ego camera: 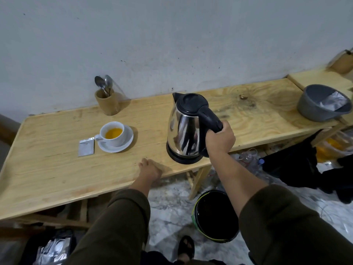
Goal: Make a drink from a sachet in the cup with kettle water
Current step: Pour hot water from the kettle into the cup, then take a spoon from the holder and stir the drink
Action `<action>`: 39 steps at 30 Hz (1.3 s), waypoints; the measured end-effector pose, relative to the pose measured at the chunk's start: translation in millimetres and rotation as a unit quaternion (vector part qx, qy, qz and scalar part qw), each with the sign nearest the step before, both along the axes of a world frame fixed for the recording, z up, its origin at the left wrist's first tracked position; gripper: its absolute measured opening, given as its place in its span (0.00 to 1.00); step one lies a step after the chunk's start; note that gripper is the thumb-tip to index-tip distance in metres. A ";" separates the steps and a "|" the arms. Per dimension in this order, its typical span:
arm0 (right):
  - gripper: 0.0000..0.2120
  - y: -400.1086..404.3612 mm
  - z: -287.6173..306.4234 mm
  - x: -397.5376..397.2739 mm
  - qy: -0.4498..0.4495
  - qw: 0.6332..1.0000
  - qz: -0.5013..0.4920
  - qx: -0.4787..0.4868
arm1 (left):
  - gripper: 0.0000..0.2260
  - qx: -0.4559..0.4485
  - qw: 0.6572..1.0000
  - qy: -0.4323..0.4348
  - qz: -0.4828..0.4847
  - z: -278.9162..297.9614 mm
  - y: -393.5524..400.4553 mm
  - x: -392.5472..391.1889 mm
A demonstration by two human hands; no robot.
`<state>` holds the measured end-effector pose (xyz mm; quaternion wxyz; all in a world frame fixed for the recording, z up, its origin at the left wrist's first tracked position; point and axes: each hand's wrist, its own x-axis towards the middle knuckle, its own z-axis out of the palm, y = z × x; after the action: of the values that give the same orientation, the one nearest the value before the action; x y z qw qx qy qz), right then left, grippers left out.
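head view. landmark: kettle, steel body, black lid and handle, standing upright on its black base near the front edge of the wooden table.

right hand: fingers wrapped tight round the kettle's black handle, on the kettle's right side. kettle bottom looks seated on the base; cannot tell whether it is lifted at all.

left hand: just left of and in front of the kettle, resting on the table's front edge, fingers loosely curled together, gripping nothing.

cup: white, on a white saucer, well left of the kettle. orange-yellow contents in the bottom; powder or liquid, cannot tell.

sachet: silver, flat on the table, just left of the saucer, farther from the kettle than the cup.

wooden holder with two spoons: behind and left of the kettle, by the wall.

grey bowl: far right of the kettle, foil wrapper inside.

black bucket: on the floor, below the kettle.
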<state>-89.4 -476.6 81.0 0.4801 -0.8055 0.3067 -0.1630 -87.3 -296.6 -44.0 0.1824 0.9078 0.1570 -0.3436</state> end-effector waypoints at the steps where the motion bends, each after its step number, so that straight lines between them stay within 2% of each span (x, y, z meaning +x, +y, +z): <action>1: 0.08 -0.4 -2.6 -0.6 0.002 1.000 0.005 0.002 | 0.31 0.004 1.000 -0.004 -0.003 -3.3 1.1 0.5; 13: 0.05 -5.9 -15.1 -3.0 -0.004 0.998 0.056 -0.016 | 0.26 -0.008 0.999 -0.045 -0.001 -5.1 2.6 -3.7; 15: 0.10 -5.5 -13.1 -4.5 0.005 0.996 0.078 -0.036 | 0.25 -0.017 0.997 -0.066 0.031 -6.3 6.0 -4.2; 17: 0.19 -2.4 -11.4 -6.9 0.004 0.990 0.093 -0.108 | 0.24 -0.032 0.995 -0.078 0.049 -6.7 11.4 -3.4; 19: 0.25 4.3 -7.9 -9.2 -0.047 0.974 0.095 -0.202 | 0.20 -0.053 0.993 -0.085 0.063 -5.8 16.2 -1.6; 21: 0.24 14.0 -2.9 -8.5 -0.117 0.948 0.113 -0.273 | 0.19 -0.068 0.991 -0.084 0.072 -0.1 21.3 -1.3; 24: 0.20 34.7 4.8 -3.0 -0.158 0.918 0.180 -0.318 | 0.23 -0.076 0.989 -0.084 0.097 8.4 32.8 -1.2; 27: 0.19 61.1 8.7 2.5 -0.168 0.903 0.254 -0.302 | 0.26 -0.083 0.981 -0.096 0.144 18.9 50.8 -5.4; 31: 0.17 100.0 5.8 14.5 -0.122 0.896 0.347 -0.250 | 0.25 -0.095 0.967 -0.118 0.205 27.0 86.3 -4.9; 39: 0.11 188.0 4.3 60.6 -0.011 0.894 0.406 -0.188 | 0.25 -0.106 0.939 -0.170 0.281 40.1 157.9 16.2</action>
<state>-28.8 -288.6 85.3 0.3471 -0.9334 -0.0891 -0.0173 -71.1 -138.7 -3.9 0.3907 0.8470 0.3347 -0.1340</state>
